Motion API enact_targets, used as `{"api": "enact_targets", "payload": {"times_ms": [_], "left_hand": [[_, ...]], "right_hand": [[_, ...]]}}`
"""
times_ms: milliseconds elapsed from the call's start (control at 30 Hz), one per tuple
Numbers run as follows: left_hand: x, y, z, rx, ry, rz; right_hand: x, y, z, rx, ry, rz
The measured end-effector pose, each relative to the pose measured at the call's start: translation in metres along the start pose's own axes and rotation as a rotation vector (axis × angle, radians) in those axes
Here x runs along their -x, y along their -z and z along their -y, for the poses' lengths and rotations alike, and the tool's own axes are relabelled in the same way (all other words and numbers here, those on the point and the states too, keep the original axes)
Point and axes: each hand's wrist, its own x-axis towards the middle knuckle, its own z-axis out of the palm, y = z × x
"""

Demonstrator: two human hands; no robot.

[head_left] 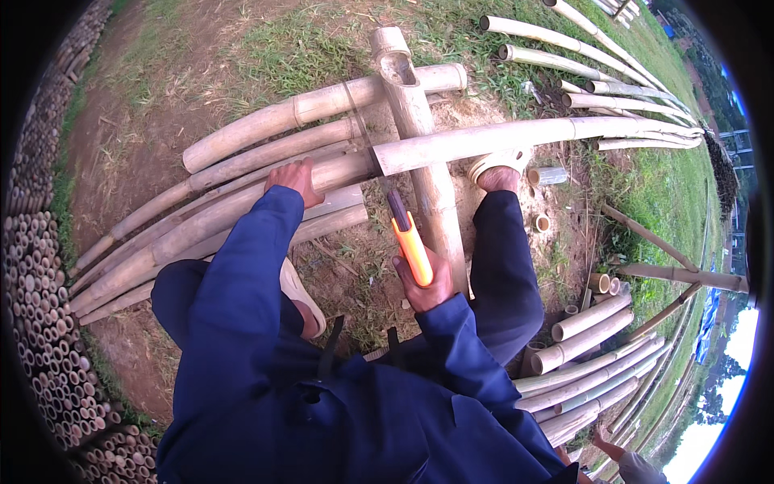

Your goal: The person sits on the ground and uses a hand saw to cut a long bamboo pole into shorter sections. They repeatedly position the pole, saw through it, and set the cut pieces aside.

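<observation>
My right hand (431, 284) is closed round the orange handle of a hand saw (414, 250). Its thin dark blade points away from me and crosses a long bamboo pole at a dark cut line. My left hand (295, 181) presses down with its fingers wrapped over the pole's left part (343, 169), just left of the blade. Right of the cut, the pale right part (492, 141) runs off toward the far right. Beneath it is a thick bamboo support (435, 202) with a hollowed notch near its far end. Whether the cut goes fully through, I cannot tell.
More bamboo poles (266, 125) lie beside the cut one at left. Cut bamboo (584, 323) is piled at lower right, near another person's hand (606, 445). My sandalled foot (500, 168) is by the support, with short offcuts (547, 176) nearby. Stacked bamboo (60, 323) lines the left.
</observation>
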Motion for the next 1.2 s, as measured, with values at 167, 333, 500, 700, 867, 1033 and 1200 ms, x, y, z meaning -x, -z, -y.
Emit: {"api": "enact_targets", "payload": {"times_ms": [167, 333, 500, 700, 867, 1033, 1200], "left_hand": [[0.002, 0.007, 0.0, -0.004, 0.034, 0.099], [-0.006, 0.004, -0.008, -0.003, 0.03, 0.071], [0.002, 0.007, 0.004, 0.002, 0.021, 0.071], [-0.005, 0.006, -0.005, -0.008, 0.052, 0.109], [-0.008, 0.013, -0.011, -0.021, 0.029, 0.072], [-0.004, 0.001, 0.007, -0.012, 0.036, 0.084], [-0.006, 0.006, -0.004, -0.008, 0.066, 0.114]], "right_hand": [[0.14, 0.054, 0.023, 0.111, 0.056, -0.019], [0.049, 0.02, 0.018, 0.002, -0.08, -0.019], [0.05, 0.013, 0.005, -0.076, 0.009, -0.065], [0.13, 0.054, 0.023, 0.073, -0.011, -0.046], [-0.017, -0.005, 0.001, -0.012, 0.1, -0.053], [0.112, 0.045, 0.011, 0.061, -0.028, 0.028], [0.104, 0.046, 0.011, -0.014, -0.046, -0.016]]}}
